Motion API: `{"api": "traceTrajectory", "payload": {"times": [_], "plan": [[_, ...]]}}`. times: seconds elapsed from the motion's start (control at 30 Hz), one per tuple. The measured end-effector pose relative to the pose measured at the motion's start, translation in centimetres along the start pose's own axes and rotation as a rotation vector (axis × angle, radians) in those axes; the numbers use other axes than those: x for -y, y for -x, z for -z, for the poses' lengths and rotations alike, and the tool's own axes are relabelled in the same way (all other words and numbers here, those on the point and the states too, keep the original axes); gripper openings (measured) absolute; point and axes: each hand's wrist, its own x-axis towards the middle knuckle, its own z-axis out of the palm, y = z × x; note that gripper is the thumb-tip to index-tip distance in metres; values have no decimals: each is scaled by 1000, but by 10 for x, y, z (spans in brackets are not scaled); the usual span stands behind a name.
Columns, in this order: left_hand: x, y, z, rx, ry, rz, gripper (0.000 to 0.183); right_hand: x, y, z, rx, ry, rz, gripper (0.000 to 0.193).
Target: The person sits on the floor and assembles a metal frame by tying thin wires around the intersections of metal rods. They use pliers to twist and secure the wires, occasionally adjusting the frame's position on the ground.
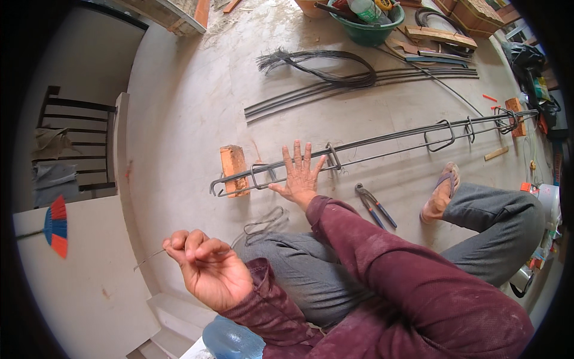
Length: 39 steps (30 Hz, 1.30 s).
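My left hand (209,266) is raised at the lower left, thumb and fingertips pinched on a thin piece of wire (149,259) that sticks out leftward. Palm down, fingers spread, my right hand (297,176) lies over a long rebar frame (388,138) and holds nothing that I can see. Bent stirrups, one of them (333,157) just right of that hand, loop around the bars. The frame's hooked near end rests on an orange brick (233,161), its far end by another brick (515,110). Pincers with dark blue handles (372,203) lie on the floor.
Behind the frame lie a bundle of tie wire (281,58) and loose straight bars (287,103). A green basin (368,33) and wood pieces (439,37) stand farther back. Bent wire (263,221) lies by my knee. My sandalled foot (441,194) is right of the pincers.
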Motion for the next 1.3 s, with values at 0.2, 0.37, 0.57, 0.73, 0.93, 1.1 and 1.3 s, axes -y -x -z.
{"api": "traceTrajectory", "payload": {"times": [0.2,0.37,0.57,0.73,0.93,1.1,1.3], "plan": [[-9,-2,-1,-68,149,87,7,32,-10,-13,41,-60,-148,125],[-22,-4,5,-71,171,107,6,33,-12,-24,45,20,-158,126],[-23,-4,12,-38,210,157,14,34,-12,-24,44,1,-185,131],[-19,-6,10,-5,183,206,16,37,-15,-15,70,-31,-221,132],[-8,-6,8,-6,151,240,16,37,-13,-2,80,-91,-225,135],[-3,-5,5,25,147,256,15,32,-11,2,40,-77,-143,132],[5,-6,8,84,185,299,15,-62,4,50,-411,30,-1,125]]}}
